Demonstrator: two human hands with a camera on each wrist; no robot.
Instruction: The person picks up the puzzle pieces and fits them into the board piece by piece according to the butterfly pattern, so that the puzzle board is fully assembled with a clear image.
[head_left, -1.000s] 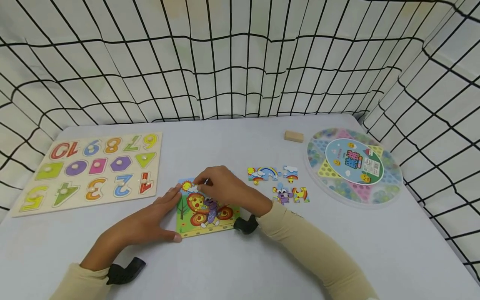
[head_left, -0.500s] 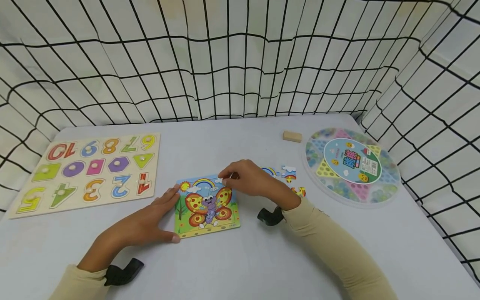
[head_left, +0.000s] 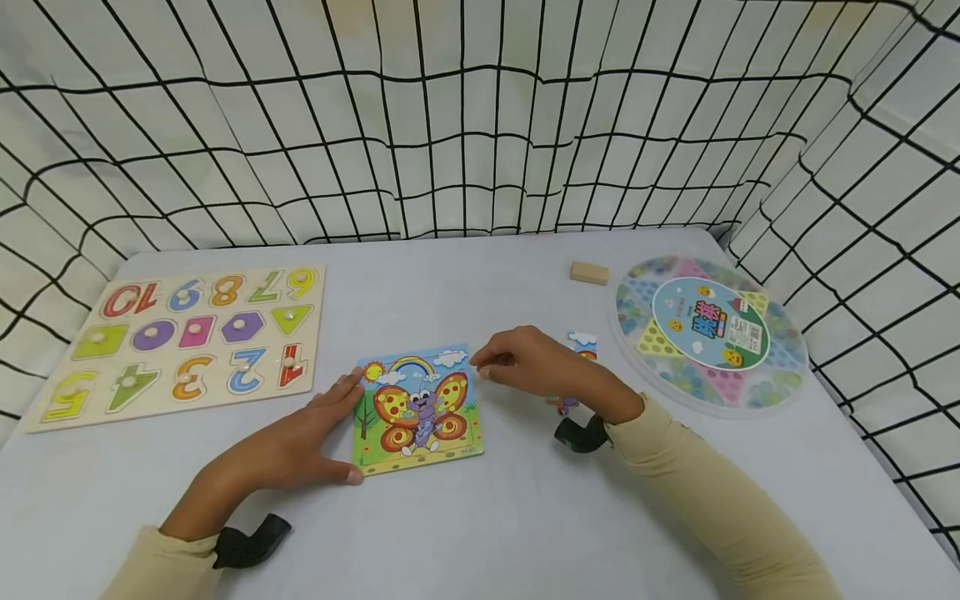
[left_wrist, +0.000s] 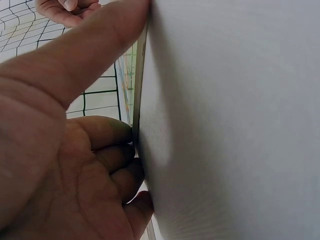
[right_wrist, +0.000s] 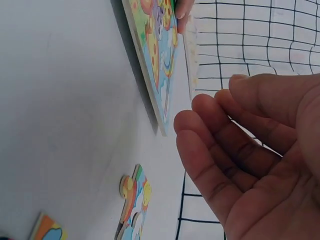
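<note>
A square butterfly jigsaw board (head_left: 422, 417) lies flat on the table in the head view. My left hand (head_left: 311, 437) rests along its left side, fingers on the upper part of that edge and thumb at the near left corner. In the left wrist view the thumb and fingertips press against the board's thin edge. Just off the board's upper right corner, my right hand (head_left: 528, 362) hovers with loosely curled fingers and nothing between them, as the right wrist view confirms. Jigsaw pieces (right_wrist: 137, 200) lie on the table by this hand, mostly hidden behind it in the head view.
A wooden number-and-shape peg board (head_left: 195, 342) lies on the left. To the right is a round Chinese checkers set (head_left: 708, 329) in clear packaging. A small wooden block (head_left: 589, 272) sits near the back. Black wire mesh (head_left: 465, 150) stands around the table's back and sides.
My right hand has moved right across the top of the butterfly board and off its upper right corner, uncovering the picture and covering the loose pieces. The left hand stays at the left edge.
</note>
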